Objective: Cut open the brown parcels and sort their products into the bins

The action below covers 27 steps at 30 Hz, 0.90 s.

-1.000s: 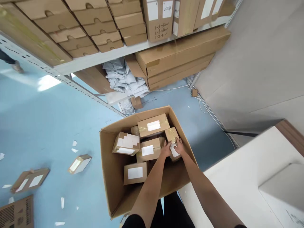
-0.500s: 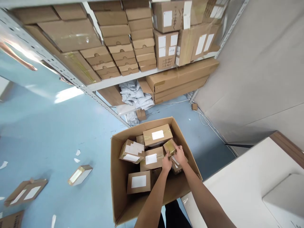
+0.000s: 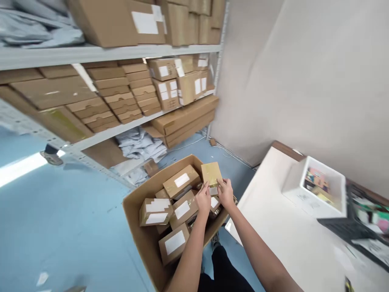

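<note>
A large open cardboard carton point(image 3: 142, 235) stands on the blue floor and holds several small taped parcels with white labels. My left hand point(image 3: 203, 199) and my right hand point(image 3: 225, 193) are both closed on one small tape-wrapped parcel point(image 3: 211, 174), held tilted just above the other parcels at the carton's far right corner. A second small labelled parcel point(image 3: 214, 202) lies right under my hands. Beside it, other labelled parcels point(image 3: 181, 181) lie in the carton.
Metal shelving point(image 3: 91, 52) with stacked cardboard boxes fills the left and back. Grey mailer bags point(image 3: 138, 146) lie under the lowest shelf. A white table point(image 3: 291, 243) stands at right with a white bin point(image 3: 316, 188) of items. A person's shoe point(image 3: 50, 156) shows at far left.
Both hands have lifted the small taped parcel up out of the pile. The camera has swung up and to the right, bringing the table and white bin into view.
</note>
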Each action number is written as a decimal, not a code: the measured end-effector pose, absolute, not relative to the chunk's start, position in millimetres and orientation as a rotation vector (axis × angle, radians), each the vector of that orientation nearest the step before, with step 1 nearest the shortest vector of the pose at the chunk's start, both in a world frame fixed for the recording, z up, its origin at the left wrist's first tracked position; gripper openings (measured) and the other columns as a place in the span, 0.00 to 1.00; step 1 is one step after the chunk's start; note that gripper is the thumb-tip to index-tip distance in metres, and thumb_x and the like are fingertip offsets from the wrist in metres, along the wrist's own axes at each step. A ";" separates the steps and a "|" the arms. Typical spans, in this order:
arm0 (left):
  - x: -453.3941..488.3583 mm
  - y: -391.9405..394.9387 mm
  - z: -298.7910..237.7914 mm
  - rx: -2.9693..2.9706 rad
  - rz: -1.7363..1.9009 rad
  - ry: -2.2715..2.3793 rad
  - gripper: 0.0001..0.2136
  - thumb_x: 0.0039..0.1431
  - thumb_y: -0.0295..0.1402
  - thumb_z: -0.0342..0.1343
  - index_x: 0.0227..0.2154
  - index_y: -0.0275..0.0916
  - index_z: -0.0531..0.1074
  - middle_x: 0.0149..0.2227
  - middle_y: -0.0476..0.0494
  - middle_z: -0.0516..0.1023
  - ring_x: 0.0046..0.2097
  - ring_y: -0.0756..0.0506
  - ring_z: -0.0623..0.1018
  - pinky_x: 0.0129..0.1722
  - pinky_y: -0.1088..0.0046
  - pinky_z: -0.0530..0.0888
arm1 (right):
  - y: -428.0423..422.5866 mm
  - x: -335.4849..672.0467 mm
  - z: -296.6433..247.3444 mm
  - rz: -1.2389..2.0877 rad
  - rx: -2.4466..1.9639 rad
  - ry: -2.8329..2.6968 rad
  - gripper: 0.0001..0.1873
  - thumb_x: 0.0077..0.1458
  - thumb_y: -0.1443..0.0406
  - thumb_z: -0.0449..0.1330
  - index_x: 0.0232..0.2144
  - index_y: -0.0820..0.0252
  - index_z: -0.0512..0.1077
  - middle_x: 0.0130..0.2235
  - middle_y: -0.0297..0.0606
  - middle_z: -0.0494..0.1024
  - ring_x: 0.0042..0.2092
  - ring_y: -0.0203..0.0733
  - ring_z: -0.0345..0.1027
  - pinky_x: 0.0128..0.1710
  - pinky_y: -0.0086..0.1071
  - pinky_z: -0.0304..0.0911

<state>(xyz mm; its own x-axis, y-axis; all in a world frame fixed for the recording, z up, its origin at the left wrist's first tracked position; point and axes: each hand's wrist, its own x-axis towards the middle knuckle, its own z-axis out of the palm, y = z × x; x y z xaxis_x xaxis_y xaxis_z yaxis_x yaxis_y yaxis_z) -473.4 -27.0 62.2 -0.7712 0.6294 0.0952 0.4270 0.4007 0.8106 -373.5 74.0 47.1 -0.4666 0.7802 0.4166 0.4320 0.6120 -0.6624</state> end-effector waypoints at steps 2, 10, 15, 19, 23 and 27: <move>-453.9 -21.4 74.9 1.070 1.322 2.369 0.19 0.71 0.30 0.53 0.60 0.48 0.78 0.60 0.44 0.80 0.58 0.42 0.82 0.59 0.65 0.77 | 71.1 -345.6 64.8 0.538 -1.020 -2.041 0.20 0.62 0.70 0.56 0.53 0.55 0.80 0.50 0.45 0.71 0.52 0.48 0.73 0.56 0.44 0.74; -332.4 7.9 112.9 1.457 1.151 2.072 0.19 0.69 0.29 0.56 0.60 0.48 0.78 0.57 0.42 0.82 0.56 0.42 0.83 0.58 0.67 0.77 | 65.7 -192.9 98.6 0.327 -1.271 -1.809 0.18 0.63 0.66 0.56 0.50 0.56 0.81 0.48 0.45 0.73 0.49 0.48 0.74 0.51 0.42 0.75; -238.7 26.2 115.1 1.594 0.959 1.812 0.21 0.69 0.29 0.54 0.61 0.50 0.76 0.61 0.45 0.79 0.59 0.41 0.81 0.61 0.64 0.75 | 53.0 -84.5 84.2 0.294 -1.478 -1.609 0.17 0.62 0.64 0.57 0.48 0.57 0.82 0.47 0.46 0.74 0.49 0.50 0.74 0.50 0.42 0.75; -152.0 34.2 88.3 1.608 0.809 1.707 0.20 0.69 0.31 0.54 0.61 0.50 0.77 0.61 0.44 0.79 0.58 0.40 0.81 0.61 0.62 0.75 | 41.9 1.2 53.6 0.307 -1.618 -1.445 0.16 0.60 0.64 0.57 0.45 0.56 0.83 0.45 0.45 0.75 0.47 0.50 0.75 0.49 0.42 0.75; -80.8 25.8 49.1 1.658 0.638 1.567 0.14 0.68 0.36 0.57 0.51 0.48 0.82 0.53 0.43 0.85 0.54 0.40 0.83 0.56 0.66 0.75 | 24.0 77.4 8.0 0.357 -1.783 -1.301 0.11 0.55 0.61 0.58 0.28 0.55 0.80 0.35 0.43 0.75 0.37 0.49 0.76 0.43 0.40 0.75; -47.8 21.9 21.0 1.572 0.477 1.730 0.11 0.68 0.42 0.55 0.41 0.46 0.81 0.37 0.44 0.86 0.45 0.40 0.85 0.48 0.68 0.76 | 9.8 130.3 -27.8 0.477 -1.839 -1.239 0.13 0.56 0.55 0.57 0.24 0.52 0.74 0.29 0.40 0.75 0.34 0.51 0.76 0.39 0.41 0.74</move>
